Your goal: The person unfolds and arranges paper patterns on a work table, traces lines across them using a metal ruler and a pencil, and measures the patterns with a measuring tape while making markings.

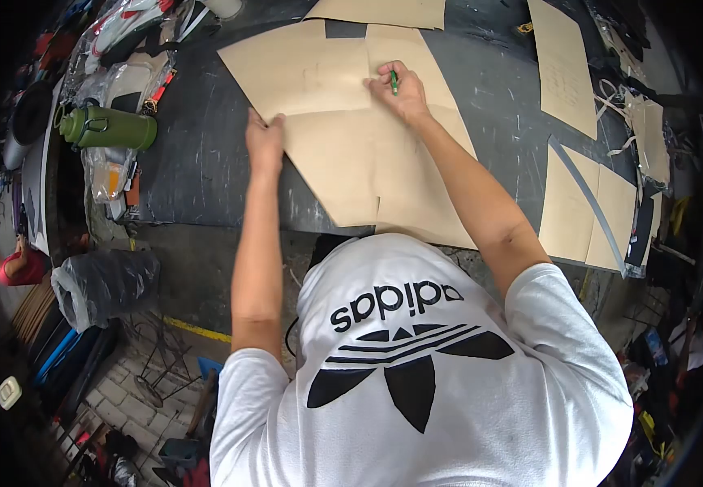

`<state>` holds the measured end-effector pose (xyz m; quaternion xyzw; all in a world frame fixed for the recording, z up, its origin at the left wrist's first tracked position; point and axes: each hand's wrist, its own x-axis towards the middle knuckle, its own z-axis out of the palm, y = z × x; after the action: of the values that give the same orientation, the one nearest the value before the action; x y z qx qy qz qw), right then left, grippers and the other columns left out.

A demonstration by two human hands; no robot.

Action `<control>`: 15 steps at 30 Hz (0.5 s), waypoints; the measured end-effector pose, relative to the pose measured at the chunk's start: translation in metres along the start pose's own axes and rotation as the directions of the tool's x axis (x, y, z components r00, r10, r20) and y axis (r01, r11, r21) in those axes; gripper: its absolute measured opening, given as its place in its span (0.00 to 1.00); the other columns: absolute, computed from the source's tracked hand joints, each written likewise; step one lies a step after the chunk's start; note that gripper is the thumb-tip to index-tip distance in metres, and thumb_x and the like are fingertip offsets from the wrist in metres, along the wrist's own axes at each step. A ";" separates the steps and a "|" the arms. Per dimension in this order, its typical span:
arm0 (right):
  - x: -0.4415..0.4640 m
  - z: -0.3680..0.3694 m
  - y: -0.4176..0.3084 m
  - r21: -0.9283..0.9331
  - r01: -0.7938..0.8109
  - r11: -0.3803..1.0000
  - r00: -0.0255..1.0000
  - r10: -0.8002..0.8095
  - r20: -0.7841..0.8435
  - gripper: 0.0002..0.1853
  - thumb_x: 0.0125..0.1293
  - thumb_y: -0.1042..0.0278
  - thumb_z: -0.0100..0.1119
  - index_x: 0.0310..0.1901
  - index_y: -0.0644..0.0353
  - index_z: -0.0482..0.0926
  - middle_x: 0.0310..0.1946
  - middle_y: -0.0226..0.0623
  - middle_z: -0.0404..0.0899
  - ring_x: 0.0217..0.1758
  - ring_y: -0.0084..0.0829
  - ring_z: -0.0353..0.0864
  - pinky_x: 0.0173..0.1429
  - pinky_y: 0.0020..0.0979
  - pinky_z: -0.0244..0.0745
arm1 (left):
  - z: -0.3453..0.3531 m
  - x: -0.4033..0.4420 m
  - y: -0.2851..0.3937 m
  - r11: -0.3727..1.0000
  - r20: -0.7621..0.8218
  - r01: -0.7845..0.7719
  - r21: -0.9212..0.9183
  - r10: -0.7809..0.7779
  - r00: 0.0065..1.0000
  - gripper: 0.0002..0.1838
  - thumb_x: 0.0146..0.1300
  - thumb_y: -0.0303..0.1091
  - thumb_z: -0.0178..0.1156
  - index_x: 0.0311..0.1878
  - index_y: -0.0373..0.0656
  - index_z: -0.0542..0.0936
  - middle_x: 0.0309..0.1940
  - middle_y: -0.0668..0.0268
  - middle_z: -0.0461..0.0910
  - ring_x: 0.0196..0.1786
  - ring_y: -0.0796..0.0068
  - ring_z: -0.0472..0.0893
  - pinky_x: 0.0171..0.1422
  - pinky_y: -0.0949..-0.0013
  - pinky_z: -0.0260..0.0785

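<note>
A large tan paper sheet (327,73) with fold creases and a notch in its far edge lies on the dark table. My right hand (400,93) is over its right half, fingers closed on a green pen (394,81). My left hand (265,144) is at the sheet's left edge, thumb on the paper and fingers beside the edge. A gap shows between that thumb and the index finger. Whether any fingertips reach under the paper is hidden.
The dark tabletop (197,154) carries more tan sheets, one at the far edge (384,11) and one at right (564,73). A grey metal strip (591,199) lies across another sheet. A green bottle (112,128) and plastic-wrapped items are at left. A wrapped roll (108,284) stands below.
</note>
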<state>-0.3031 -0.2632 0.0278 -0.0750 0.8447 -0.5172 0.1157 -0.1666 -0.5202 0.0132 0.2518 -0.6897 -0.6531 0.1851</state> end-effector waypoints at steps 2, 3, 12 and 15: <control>-0.007 0.001 -0.009 -0.289 0.064 0.955 0.997 -0.074 -0.027 0.23 0.61 0.43 0.73 0.47 0.51 0.81 0.43 0.29 0.82 0.54 0.31 0.77 0.62 0.34 0.70 | -0.030 0.024 -0.007 0.955 -0.001 -0.060 0.292 0.063 0.998 0.29 0.65 0.30 0.67 0.68 0.33 0.75 0.57 0.51 0.86 0.60 0.61 0.85 0.67 0.66 0.71; -0.010 0.005 -0.011 -0.425 0.094 0.900 0.993 -0.117 -0.027 0.27 0.59 0.37 0.73 0.49 0.50 0.83 0.47 0.31 0.83 0.59 0.35 0.77 0.66 0.37 0.68 | -0.035 0.025 -0.004 0.954 -0.011 -0.051 0.294 0.057 0.998 0.29 0.65 0.30 0.67 0.68 0.33 0.75 0.57 0.51 0.86 0.60 0.61 0.85 0.67 0.66 0.71; -0.020 0.020 -0.001 -0.640 0.436 0.633 0.873 -0.470 0.130 0.37 0.58 0.24 0.65 0.58 0.45 0.82 0.59 0.33 0.78 0.68 0.39 0.70 0.72 0.47 0.60 | -0.035 0.045 0.035 0.688 -0.076 0.068 0.723 -0.020 0.997 0.39 0.56 0.44 0.75 0.69 0.37 0.77 0.52 0.50 0.88 0.59 0.52 0.86 0.66 0.60 0.74; -0.018 0.023 0.002 -0.629 0.438 0.643 0.864 -0.495 0.096 0.37 0.60 0.24 0.62 0.62 0.43 0.80 0.60 0.34 0.78 0.70 0.40 0.69 0.72 0.50 0.59 | -0.034 0.049 0.030 0.687 -0.067 0.059 0.724 -0.016 0.998 0.40 0.55 0.45 0.76 0.70 0.37 0.77 0.52 0.51 0.88 0.58 0.53 0.86 0.66 0.60 0.74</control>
<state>-0.2795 -0.2774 0.0181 -0.3021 0.9236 -0.2182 -0.0895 -0.1896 -0.5756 0.0422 0.3364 -0.8809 -0.3242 0.0760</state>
